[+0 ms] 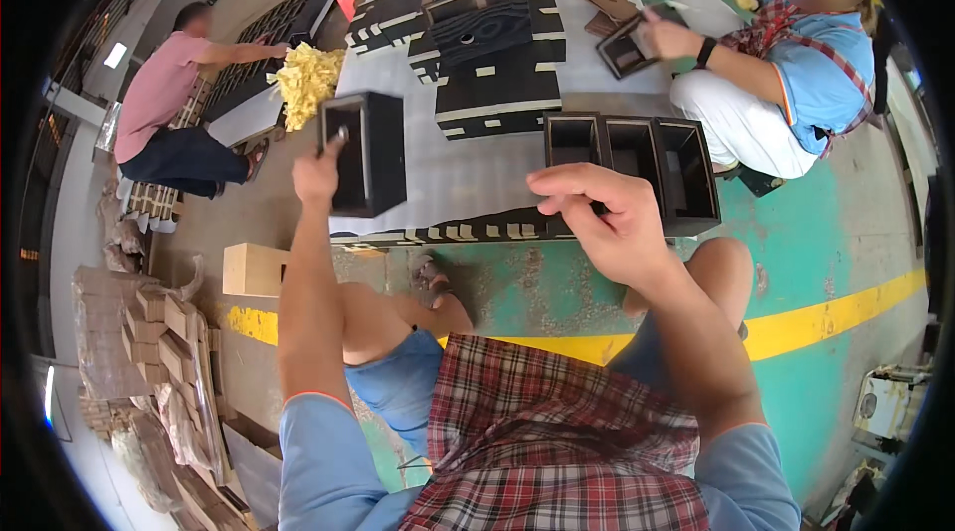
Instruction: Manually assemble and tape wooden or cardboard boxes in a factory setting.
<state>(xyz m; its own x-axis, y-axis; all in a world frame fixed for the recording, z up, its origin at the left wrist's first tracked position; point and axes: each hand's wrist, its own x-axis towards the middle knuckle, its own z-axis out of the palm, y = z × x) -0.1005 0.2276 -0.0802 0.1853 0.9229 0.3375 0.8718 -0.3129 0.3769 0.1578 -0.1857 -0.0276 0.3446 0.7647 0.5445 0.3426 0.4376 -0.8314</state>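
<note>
My left hand [316,176] is closed on the side of a dark wooden box [388,158], its open face turned toward the left. The box is tilted upright at the table's near left edge, and one finger reaches over its rim. My right hand [612,208] hovers in front of a dark three-compartment box [704,163] at the table's near right. Its fingers are loosely bent with the thumb apart below them, and nothing shows in them. Part of that box is hidden behind the hand.
Dark boxes with pale tape strips [497,98] are stacked on the white-covered table [438,173]. At right a co-worker [816,64] handles a small dark frame [627,49]. Another person [164,103] works at left beside a yellow bundle [306,84]. A pale wooden block [254,269] stands near the floor.
</note>
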